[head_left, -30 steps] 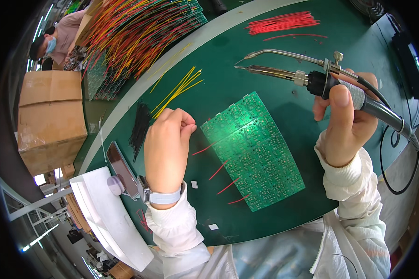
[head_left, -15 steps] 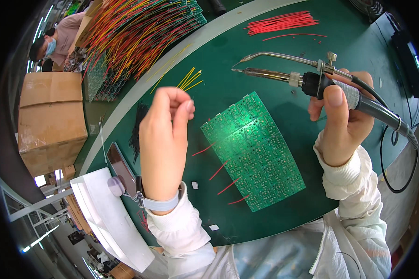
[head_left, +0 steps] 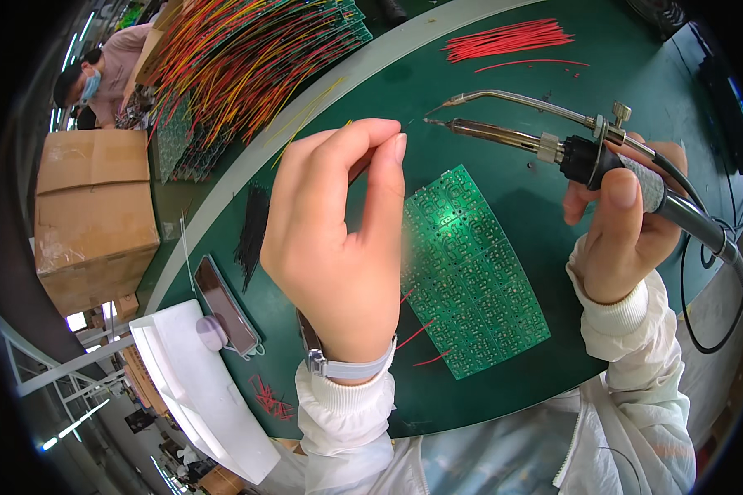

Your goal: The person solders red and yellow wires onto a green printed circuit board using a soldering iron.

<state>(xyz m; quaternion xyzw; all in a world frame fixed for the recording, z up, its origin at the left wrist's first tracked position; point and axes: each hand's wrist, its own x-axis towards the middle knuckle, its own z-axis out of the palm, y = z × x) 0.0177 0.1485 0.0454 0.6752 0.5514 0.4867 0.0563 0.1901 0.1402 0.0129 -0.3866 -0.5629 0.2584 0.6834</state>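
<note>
Green desk (head_left: 508, 392): spread out below me.
Circuit board (head_left: 483, 285): flat on it, partly hidden by my left hand (head_left: 334, 239).
Soldering iron (head_left: 580, 159): grasped by my right fingers (head_left: 623, 194).
Left fingers (head_left: 363, 134): curled, tips close; whether they hold anything, I cannot tell.

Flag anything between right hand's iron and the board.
Nothing visible between the soldering iron in the right hand and the top corner of the circuit board panel. Left of that gap, the left hand hides part of the panel.
</note>
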